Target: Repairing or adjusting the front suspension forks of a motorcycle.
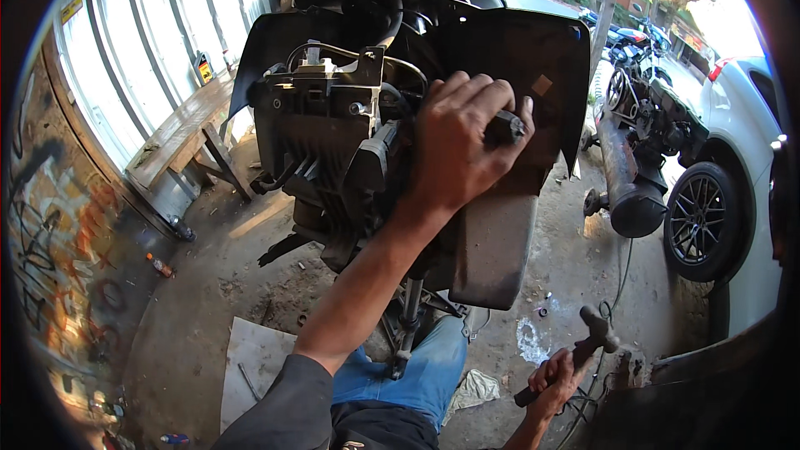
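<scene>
In front of me stands a partly stripped vehicle, like a motorcycle, with black panels [508, 50], a bare metal bracket [367, 87] and a ribbed dark body [312, 146]. My left hand [462, 137] is raised against its right part. Its fingers wrap round a short dark cylindrical piece [504, 128]; only the round end shows, so its kind is unclear. Low on the right, my right hand [554, 379] grips a hammer [600, 329] by its handle, with the worn head pointing up and away from the vehicle. A metal rod [410, 308] comes down between my legs.
A wooden bench [179, 133] with a bottle [202, 68] stands by the corrugated wall at left. A flat sheet [250, 367] bearing a thin tool [248, 382] lies on the floor. At right are an engine with an exhaust pipe [621, 167], a cable [627, 258] and a white car [742, 117].
</scene>
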Action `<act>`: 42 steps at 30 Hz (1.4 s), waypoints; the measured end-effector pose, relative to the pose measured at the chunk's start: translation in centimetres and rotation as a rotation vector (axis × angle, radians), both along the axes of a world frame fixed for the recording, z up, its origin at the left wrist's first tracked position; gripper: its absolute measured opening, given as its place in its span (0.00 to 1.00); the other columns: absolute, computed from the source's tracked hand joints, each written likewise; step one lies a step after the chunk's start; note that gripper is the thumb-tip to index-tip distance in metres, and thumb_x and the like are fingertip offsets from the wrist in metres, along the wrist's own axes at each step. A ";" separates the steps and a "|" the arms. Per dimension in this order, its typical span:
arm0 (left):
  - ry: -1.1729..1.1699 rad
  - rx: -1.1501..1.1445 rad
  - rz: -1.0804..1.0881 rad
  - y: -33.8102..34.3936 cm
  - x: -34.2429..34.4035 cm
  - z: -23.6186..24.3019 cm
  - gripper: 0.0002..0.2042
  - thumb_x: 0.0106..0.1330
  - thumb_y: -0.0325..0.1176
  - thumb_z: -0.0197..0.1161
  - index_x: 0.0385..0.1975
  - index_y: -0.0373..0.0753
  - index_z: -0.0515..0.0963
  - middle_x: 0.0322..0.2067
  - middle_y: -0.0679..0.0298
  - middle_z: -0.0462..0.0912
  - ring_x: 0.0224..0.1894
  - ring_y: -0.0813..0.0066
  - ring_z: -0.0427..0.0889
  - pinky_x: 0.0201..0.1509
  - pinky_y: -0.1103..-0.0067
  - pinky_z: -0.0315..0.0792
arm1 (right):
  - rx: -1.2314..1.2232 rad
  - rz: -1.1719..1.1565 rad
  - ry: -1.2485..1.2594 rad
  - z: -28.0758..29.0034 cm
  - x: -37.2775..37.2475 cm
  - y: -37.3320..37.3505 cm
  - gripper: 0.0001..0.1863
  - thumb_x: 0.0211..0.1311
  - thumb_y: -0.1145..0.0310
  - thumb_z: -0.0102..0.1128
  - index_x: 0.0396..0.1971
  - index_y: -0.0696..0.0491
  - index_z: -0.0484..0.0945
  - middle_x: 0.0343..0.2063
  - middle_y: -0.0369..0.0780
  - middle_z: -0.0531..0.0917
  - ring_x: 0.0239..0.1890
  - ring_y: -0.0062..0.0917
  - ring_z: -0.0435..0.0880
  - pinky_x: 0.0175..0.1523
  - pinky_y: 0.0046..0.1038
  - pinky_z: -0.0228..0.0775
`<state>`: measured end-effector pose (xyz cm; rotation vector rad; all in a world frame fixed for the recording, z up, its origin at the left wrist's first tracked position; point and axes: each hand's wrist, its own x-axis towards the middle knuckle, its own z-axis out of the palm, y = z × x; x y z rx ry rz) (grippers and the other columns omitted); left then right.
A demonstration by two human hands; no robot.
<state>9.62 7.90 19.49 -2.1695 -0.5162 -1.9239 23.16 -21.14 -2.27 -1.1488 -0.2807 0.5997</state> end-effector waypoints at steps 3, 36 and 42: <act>-0.018 -0.031 0.006 -0.3 -0.2 0.0 0.12 0.57 0.30 0.68 0.18 0.38 0.70 0.18 0.64 0.71 0.22 0.67 0.72 0.31 0.72 0.68 | 0.297 0.135 -0.087 4.4 -1.2 0.9 0.27 0.69 0.59 0.55 0.58 0.53 0.55 0.18 0.34 0.61 0.07 0.14 0.57 0.08 0.20 0.50; -0.128 -0.072 -0.213 -0.2 -1.2 -1.1 0.14 0.53 0.36 0.72 0.33 0.39 0.76 0.37 0.58 0.67 0.41 0.64 0.69 0.45 0.68 0.64 | 0.544 0.453 -0.479 13.6 -4.5 9.5 0.39 0.67 0.50 0.58 0.65 0.59 0.52 0.17 0.40 0.70 0.11 0.14 0.63 0.13 0.16 0.53; -0.134 -0.086 -0.203 0.1 -0.9 -1.4 0.12 0.58 0.35 0.70 0.30 0.39 0.72 0.35 0.59 0.66 0.42 0.65 0.67 0.47 0.70 0.63 | 0.546 0.466 -0.459 13.4 -4.2 9.8 0.35 0.69 0.53 0.56 0.65 0.54 0.51 0.17 0.39 0.69 0.11 0.14 0.62 0.13 0.16 0.52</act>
